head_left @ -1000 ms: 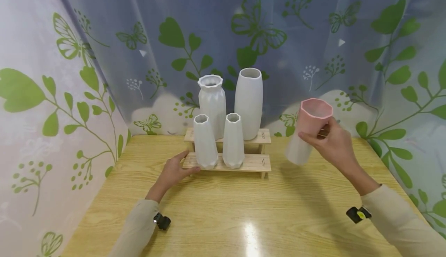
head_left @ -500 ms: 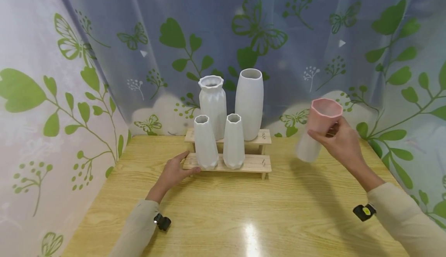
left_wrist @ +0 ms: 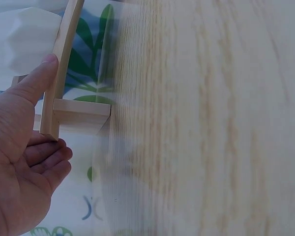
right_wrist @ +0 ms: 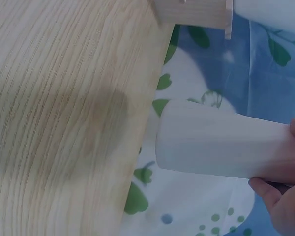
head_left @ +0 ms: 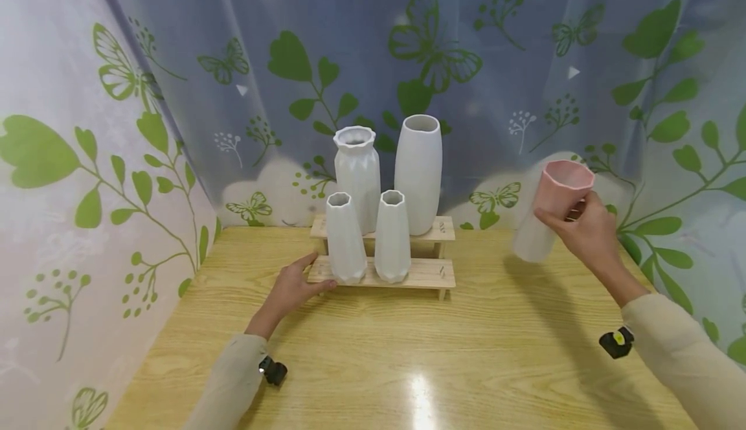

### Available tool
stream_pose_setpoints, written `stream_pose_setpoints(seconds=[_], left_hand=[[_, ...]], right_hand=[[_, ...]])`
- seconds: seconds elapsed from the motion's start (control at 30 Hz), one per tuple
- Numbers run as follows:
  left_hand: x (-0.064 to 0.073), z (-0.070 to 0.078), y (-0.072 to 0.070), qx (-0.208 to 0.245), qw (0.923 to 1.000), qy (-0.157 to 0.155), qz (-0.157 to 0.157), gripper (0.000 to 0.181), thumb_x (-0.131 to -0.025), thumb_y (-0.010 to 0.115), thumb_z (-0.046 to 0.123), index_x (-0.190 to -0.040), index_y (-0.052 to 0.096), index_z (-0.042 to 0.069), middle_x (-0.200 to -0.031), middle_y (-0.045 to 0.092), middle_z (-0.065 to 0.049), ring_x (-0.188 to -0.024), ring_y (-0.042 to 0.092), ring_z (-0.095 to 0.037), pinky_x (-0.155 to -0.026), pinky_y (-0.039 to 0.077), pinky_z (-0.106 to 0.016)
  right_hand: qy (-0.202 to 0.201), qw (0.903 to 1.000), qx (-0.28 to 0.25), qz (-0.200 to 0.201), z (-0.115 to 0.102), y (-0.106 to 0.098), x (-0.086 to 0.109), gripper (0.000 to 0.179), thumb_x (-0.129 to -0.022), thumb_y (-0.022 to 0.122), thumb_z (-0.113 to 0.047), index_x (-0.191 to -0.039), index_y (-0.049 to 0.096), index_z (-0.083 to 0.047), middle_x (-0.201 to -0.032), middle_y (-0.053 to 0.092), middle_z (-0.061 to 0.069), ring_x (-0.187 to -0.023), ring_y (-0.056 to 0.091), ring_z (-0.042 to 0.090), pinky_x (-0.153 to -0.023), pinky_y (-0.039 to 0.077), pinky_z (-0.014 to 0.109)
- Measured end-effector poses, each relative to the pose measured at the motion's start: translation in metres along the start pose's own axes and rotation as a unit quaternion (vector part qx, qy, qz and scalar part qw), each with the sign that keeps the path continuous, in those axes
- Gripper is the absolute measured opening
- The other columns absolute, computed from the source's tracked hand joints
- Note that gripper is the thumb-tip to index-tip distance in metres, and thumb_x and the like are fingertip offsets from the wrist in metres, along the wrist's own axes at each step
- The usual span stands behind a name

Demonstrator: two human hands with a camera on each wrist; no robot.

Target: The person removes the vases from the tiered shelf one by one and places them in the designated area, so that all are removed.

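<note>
While the left hand (head_left: pixel 294 285) grips the wooden stand (head_left: pixel 425 273), the right hand (head_left: pixel 588 230) grasping the pink-rimmed vase (head_left: pixel 553 198) should preferably hold it more upright.

Two-tier wooden rack (head_left: pixel 445 228): slim white vases (head_left: pixel 393 242) on front tier (head_left: pixel 430 273), wide white vases (head_left: pixel 418 174) on rear; flared pink-white vase (head_left: pixel 553 200) to right.

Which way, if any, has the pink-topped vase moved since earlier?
Yes, to the right: held in the right hand, the pink-topped vase is now farther from the wooden stand in the head view.
</note>
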State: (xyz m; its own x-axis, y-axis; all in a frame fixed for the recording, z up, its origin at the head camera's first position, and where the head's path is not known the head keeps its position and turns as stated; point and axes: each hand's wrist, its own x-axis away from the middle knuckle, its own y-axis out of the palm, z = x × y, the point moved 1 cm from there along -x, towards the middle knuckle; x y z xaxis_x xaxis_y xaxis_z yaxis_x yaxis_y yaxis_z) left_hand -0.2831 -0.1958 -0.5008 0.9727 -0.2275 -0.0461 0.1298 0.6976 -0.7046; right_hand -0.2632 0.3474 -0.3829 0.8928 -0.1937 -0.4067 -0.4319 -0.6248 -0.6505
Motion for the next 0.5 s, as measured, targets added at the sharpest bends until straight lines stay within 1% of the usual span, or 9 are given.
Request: stream_pose_setpoints(seconds=[0.2, 0.4, 0.5], left_hand=[[-0.001, -0.002, 0.0, -0.009, 0.9999, 0.005, 0.005, 0.103, -0.082, 0.082, 0.056, -0.155, 0.039, -0.004, -0.156, 0.042, -0.025, -0.143, 0.04, -0.044, -0.111, 0.041, -0.059], [-0.001, -0.003, 0.001, -0.014, 0.9999, 0.005, 0.005, 0.103, -0.082, 0.082, 0.055, -0.154, 0.04, -0.004, -0.155, 0.043, -0.026, -0.143, 0.041, -0.044, -0.112, 0.04, -0.059], [-0.001, -0.002, 0.001, -0.014, 0.9999, 0.005, 0.006, 0.102, -0.082, 0.082, 0.055, -0.154, 0.04, -0.003, -0.155, 0.043, -0.025, -0.143, 0.041, -0.044, -0.112, 0.041, -0.059]], right_hand=[[-0.001, 0.9998, 0.001, 0.02, 0.015, 0.0, -0.008, 0.076, -0.087, 0.082, -0.039, -0.135, 0.049, 0.01, -0.114, 0.065, 0.037, -0.1, 0.068, 0.051, -0.06, 0.035, 0.001], [0.006, 0.9995, 0.003, 0.031, 0.032, -0.001, -0.013, 0.076, -0.088, 0.082, -0.036, -0.137, 0.048, 0.01, -0.118, 0.063, 0.038, -0.103, 0.066, 0.052, -0.061, 0.033, -0.001], [0.008, 0.9993, -0.004, 0.036, 0.04, -0.002, -0.015, 0.076, -0.088, 0.082, -0.035, -0.139, 0.046, 0.01, -0.12, 0.062, 0.038, -0.104, 0.065, 0.051, -0.061, 0.033, -0.001]])
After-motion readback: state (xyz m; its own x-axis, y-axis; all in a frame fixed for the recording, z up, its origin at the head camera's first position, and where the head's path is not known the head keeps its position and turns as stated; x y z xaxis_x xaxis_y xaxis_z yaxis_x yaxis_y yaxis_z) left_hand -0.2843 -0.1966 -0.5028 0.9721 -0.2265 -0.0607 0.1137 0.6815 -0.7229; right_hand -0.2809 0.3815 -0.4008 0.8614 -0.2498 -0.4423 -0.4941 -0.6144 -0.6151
